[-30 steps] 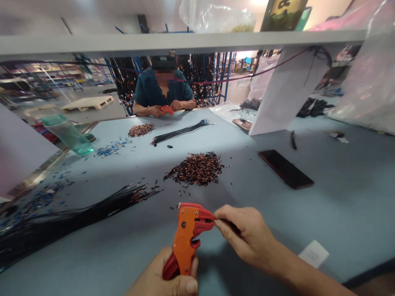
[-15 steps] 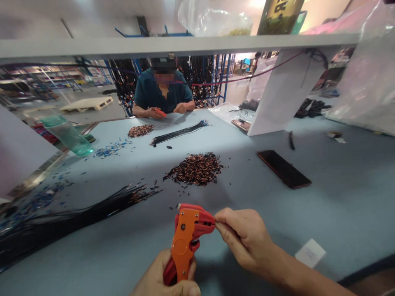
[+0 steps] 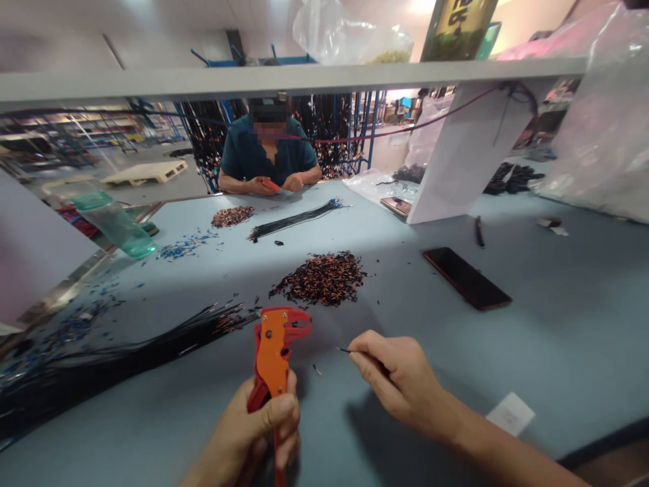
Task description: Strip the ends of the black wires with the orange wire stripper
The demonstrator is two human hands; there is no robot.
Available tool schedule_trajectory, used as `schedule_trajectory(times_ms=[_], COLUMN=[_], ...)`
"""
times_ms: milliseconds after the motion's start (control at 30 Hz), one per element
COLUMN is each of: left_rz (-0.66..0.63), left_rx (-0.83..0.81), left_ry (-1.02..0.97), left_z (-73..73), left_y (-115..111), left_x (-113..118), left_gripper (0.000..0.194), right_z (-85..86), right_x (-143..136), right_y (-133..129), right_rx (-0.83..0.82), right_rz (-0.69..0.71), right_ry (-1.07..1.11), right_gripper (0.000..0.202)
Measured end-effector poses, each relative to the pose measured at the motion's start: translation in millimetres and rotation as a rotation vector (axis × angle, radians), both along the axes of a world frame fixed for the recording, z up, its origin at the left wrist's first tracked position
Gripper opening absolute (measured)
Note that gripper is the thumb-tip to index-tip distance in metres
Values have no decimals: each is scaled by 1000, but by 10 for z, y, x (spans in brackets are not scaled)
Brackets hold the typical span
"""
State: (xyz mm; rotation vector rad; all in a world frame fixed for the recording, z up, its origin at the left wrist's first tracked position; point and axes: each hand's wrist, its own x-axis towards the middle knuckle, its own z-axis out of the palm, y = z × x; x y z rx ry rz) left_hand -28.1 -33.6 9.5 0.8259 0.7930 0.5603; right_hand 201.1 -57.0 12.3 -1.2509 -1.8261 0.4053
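My left hand (image 3: 271, 419) is wrapped round the handles of an orange and red wire stripper (image 3: 274, 352), its jaws pointing right. To the right, my right hand (image 3: 398, 372) pinches a thin black wire (image 3: 344, 350) whose bare tip sticks out toward the tool, apart from the jaws. A small cut piece of insulation (image 3: 317, 370) lies on the table between the two hands. Beyond them is a heap of black and copper-coloured scraps (image 3: 324, 279). On the left rests a bundle of long black wires (image 3: 126, 358), its stripped ends near the stripper's head.
A black phone (image 3: 466, 277) lies at right, with a white card (image 3: 511, 414) near my right forearm. Across the table a person (image 3: 268, 152) handles a red tool. A green bottle (image 3: 116, 226) and blue scraps (image 3: 185, 245) are at left. A shelf (image 3: 304, 78) spans overhead.
The wire stripper has moved left and away from my right hand. The wire end, before at the jaws, is now free of them, and a small piece lies on the table.
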Motion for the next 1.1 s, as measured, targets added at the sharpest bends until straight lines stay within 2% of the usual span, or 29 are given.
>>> schedule_trajectory(times_ms=[100, 233, 400, 533, 667, 933, 1100], left_rz=[29, -28, -70, -130, -189, -300, -357], left_rx=[0, 86, 150, 63, -15, -58, -38], left_ry=[-8, 25, -10, -86, -191, -224, -230], left_z=[19, 2, -15, -36, -75, -88, -179], left_y=[31, -15, -46, -69, -113, -106, -101], left_x=[-1, 21, 22, 25, 39, 21, 21], left_gripper=[35, 43, 43, 45, 43, 40, 42], right_z=[16, 33, 50, 81, 100, 60, 39], right_x=[-11, -24, -24, -27, -32, -84, -141], right_y=[-8, -11, -4, -12, -36, -55, -77], right_rx=[-13, -35, -61, -112, -89, -68, -141], right_rz=[5, -5, 5, 41, 119, 202, 267], right_ry=[-3, 0, 29, 64, 93, 119, 154], right_gripper=[19, 19, 17, 17, 16, 14, 17])
